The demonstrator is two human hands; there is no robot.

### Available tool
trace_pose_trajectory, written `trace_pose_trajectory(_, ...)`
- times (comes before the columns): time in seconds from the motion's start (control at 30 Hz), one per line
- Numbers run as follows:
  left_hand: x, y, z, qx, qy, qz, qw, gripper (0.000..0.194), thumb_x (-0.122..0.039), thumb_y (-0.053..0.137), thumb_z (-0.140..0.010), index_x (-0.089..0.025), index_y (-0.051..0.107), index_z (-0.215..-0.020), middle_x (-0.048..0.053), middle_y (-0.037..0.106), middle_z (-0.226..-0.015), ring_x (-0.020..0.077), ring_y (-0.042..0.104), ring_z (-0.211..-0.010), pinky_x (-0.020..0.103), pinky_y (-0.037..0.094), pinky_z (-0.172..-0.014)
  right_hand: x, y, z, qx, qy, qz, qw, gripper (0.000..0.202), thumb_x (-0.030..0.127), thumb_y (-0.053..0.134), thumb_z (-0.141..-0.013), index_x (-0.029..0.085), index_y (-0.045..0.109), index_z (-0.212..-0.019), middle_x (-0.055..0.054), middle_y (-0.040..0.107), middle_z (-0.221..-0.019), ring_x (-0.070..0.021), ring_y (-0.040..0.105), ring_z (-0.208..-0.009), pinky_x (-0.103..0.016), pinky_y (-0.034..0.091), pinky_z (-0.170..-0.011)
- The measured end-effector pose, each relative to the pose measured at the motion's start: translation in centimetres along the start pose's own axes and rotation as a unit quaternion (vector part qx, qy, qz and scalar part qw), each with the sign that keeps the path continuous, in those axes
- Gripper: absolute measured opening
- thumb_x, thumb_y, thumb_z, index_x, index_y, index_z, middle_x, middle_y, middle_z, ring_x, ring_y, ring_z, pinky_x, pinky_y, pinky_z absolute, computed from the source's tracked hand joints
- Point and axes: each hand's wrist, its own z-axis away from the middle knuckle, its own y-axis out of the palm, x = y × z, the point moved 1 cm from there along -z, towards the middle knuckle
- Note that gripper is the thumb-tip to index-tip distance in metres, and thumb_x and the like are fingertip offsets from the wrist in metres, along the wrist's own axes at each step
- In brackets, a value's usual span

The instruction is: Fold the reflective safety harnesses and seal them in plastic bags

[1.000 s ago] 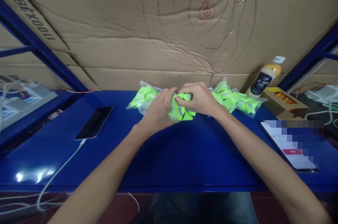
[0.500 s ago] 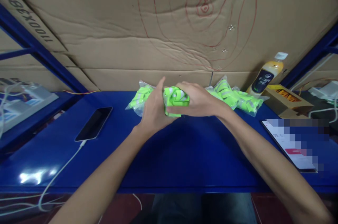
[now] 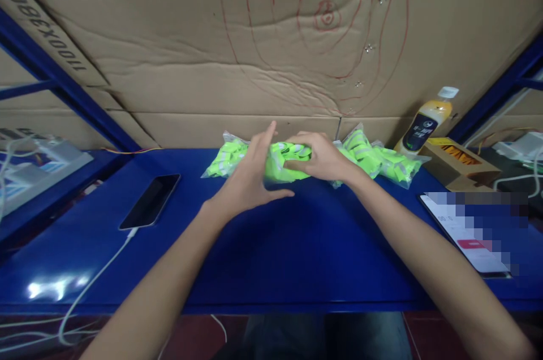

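A folded bundle of fluorescent green reflective straps (image 3: 280, 165) is at the back middle of the table, between my hands. My right hand (image 3: 320, 157) grips it from the right, with the thumb in front and the fingers over its top. On its left side, my left hand (image 3: 250, 179) is open, with the fingers stretched up and the thumb spread apart. Behind my left hand lies a clear plastic bag of the same green material (image 3: 227, 157). More bagged green bundles (image 3: 360, 151) lie to the right of my right hand, partly hidden by it.
A phone (image 3: 150, 202) with a white cable lies at left, near a power strip (image 3: 55, 165). To the right are a tilted-looking drink bottle (image 3: 426, 122), a small cardboard box (image 3: 460, 165) and a lit phone (image 3: 460, 235). Cardboard (image 3: 169, 38) stands behind the blue table (image 3: 305, 258).
My left hand has come off the green bundle and opened, moving slightly left. The bundle looks lower and more spread out, with my right hand still on it.
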Motion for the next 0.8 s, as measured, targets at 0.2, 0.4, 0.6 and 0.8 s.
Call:
trace_pose_trajectory(0.2, 1.0, -0.4, 0.5, 0.008, -0.076, -0.041, 0.996, 0.087, -0.038, 0.093, -0.073, -0.019, 0.051, -0.146, 0.020, 0.068, -0.140, 0.0430, 0.067, -0.131, 0.060, 0.056, -0.109, -0.1, -0.4, -0.1, 0.014, -0.027, -0.092, 0.995, 0.029, 0.036, 0.082, -0.083, 0.018, 0.082, -0.106, -0.003, 0.079, -0.102, -0.0197, 0.070, -0.091, -0.030, 0.047, -0.085)
trace_pose_trajectory(0.4, 0.6, 1.9, 1.2, -0.012, -0.113, 0.012, 0.993, 0.077, -0.035, 0.089, -0.072, -0.019, 0.052, -0.137, 0.018, 0.072, -0.128, 0.0377, 0.073, -0.118, 0.051, 0.061, -0.098, 1.2, 0.1, 0.6, 0.083, -0.025, -0.011, 0.996, 0.022, 0.029, 0.077, -0.092, 0.020, 0.082, -0.112, -0.003, 0.076, -0.102, -0.0170, 0.066, -0.089, -0.027, 0.041, -0.080)
trace_pose_trajectory(0.6, 0.4, 0.4, 0.6, -0.029, -0.112, 0.091, 0.989, 0.087, -0.032, 0.091, -0.067, -0.022, 0.051, -0.143, 0.013, 0.070, -0.135, 0.0327, 0.071, -0.123, 0.046, 0.058, -0.104, 2.1, -0.6, 0.7, 0.076, -0.058, 0.040, 0.995, 0.019, 0.030, 0.072, -0.099, 0.022, 0.081, -0.113, -0.006, 0.073, -0.109, -0.0196, 0.066, -0.097, -0.029, 0.041, -0.084)
trace_pose_trajectory(0.8, -0.4, -1.2, -0.3, -0.011, -0.182, 0.085, 0.980, 0.096, -0.048, 0.103, -0.052, -0.019, 0.063, -0.134, 0.010, 0.079, -0.118, 0.0334, 0.076, -0.106, 0.048, 0.059, -0.098, 1.2, -2.1, 0.2, 0.072, -0.078, -0.070, 0.992, 0.023, 0.035, 0.079, -0.094, 0.019, 0.081, -0.110, -0.006, 0.077, -0.112, -0.0195, 0.071, -0.100, -0.029, 0.046, -0.089)
